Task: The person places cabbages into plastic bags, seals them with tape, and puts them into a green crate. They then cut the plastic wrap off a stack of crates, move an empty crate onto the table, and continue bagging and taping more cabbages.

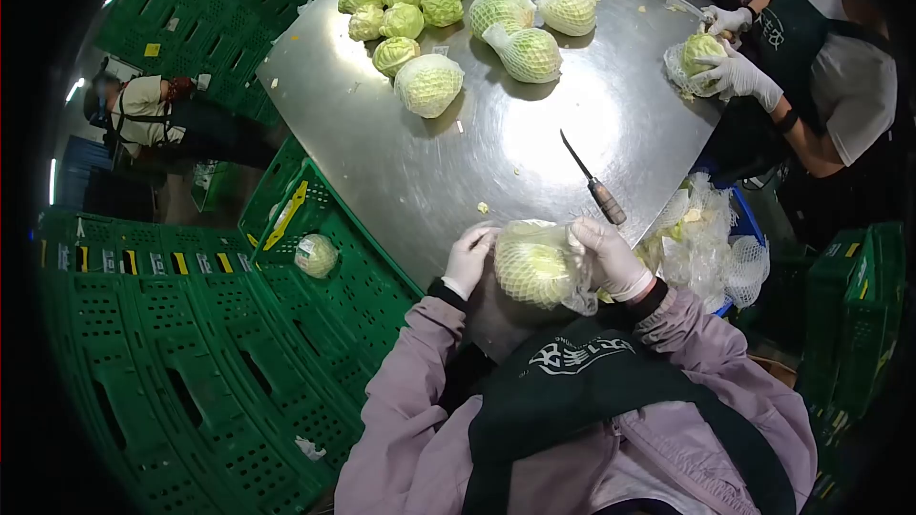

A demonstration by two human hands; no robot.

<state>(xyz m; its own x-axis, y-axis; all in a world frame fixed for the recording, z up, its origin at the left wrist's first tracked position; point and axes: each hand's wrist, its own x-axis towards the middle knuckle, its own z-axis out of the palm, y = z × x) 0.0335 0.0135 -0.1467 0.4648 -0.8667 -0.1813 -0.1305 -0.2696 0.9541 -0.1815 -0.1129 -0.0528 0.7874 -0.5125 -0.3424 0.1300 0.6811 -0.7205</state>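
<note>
A pale green cabbage in white foam netting is between my hands at the table's near edge, with clear plastic film around its right side. My left hand, in a white glove, is closed at the cabbage's left side, its fingertips on the edge of the wrapping. On the other side my right hand, also gloved, grips the wrapped cabbage and the film. Just beyond my right hand lies a knife with a curved dark blade and a wooden handle.
Bare and netted cabbages cover the far part of the metal table. A green crate at left holds one wrapped cabbage. A blue bin of discarded netting stands right. A co-worker handles another cabbage.
</note>
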